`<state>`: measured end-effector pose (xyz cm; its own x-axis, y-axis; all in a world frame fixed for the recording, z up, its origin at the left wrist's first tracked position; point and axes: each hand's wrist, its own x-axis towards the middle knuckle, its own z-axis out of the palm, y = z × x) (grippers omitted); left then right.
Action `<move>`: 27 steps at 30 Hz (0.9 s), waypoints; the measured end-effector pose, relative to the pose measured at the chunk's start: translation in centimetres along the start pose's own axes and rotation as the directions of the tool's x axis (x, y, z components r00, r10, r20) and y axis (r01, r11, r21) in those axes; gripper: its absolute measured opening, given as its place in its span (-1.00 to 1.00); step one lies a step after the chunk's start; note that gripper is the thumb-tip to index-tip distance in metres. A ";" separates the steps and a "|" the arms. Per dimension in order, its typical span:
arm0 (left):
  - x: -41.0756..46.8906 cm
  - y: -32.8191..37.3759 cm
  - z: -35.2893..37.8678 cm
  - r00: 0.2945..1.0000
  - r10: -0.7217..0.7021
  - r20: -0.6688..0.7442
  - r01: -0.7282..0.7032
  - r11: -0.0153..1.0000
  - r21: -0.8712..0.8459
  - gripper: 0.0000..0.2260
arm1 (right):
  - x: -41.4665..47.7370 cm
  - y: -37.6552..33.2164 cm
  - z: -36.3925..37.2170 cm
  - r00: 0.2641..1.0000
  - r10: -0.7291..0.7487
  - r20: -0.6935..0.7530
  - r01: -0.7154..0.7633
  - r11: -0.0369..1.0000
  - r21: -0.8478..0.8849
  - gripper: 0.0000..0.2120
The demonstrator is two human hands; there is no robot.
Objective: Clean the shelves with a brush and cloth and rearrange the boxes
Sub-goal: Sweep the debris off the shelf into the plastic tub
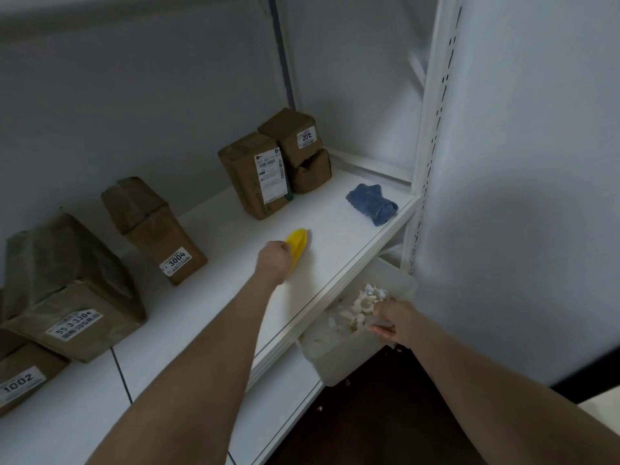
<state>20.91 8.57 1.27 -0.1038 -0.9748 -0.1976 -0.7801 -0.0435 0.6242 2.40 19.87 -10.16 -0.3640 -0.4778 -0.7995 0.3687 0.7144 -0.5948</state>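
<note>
Two hands in use: nearest, right hand [394, 322] curled over the rim of a translucent white plastic tub [335, 359] of pale scraps [364, 303], just under the white shelf's [339, 239] front edge. Farther in, left hand [273, 260] clasps a yellow oblong plastic brush [296, 242] on the shelf, long axis pointing away and rightward; tub lies right of it and nearer, so the sweep likely runs that way. Beyond: crumpled blue cloth [372, 203], then brown paper-wrapped boxes [258, 172].

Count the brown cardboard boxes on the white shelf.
6. Far left: box 1002 under a larger box. Then box 3004, tall shipping-label box, and box 20 atop a crumpled box. More may hide off-frame left.
</note>
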 end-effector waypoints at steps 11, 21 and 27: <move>-4.7 -0.8 0.0 0.996 0.071 -0.055 -0.074 0.996 -0.050 -0.71 | -3.9 1.1 1.0 1.000 -0.025 0.002 0.025 0.999 -0.030 -0.61; -8.8 -0.4 2.0 0.992 0.079 0.103 -0.078 0.997 -0.012 -0.74 | -4.5 2.4 1.4 1.000 -0.027 -0.002 0.027 0.992 -0.125 -0.62; -7.9 0.9 1.6 0.989 0.146 -0.010 -0.146 0.989 -0.012 -0.73 | -4.7 2.7 0.2 0.999 -0.037 0.019 0.037 0.999 -0.011 -0.77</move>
<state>20.09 16.61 2.17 -0.2110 -0.9727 -0.0970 -0.7493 0.0972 0.6551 5.28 23.87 -8.03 -0.3613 -0.5134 -0.7784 0.3453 0.7017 -0.6231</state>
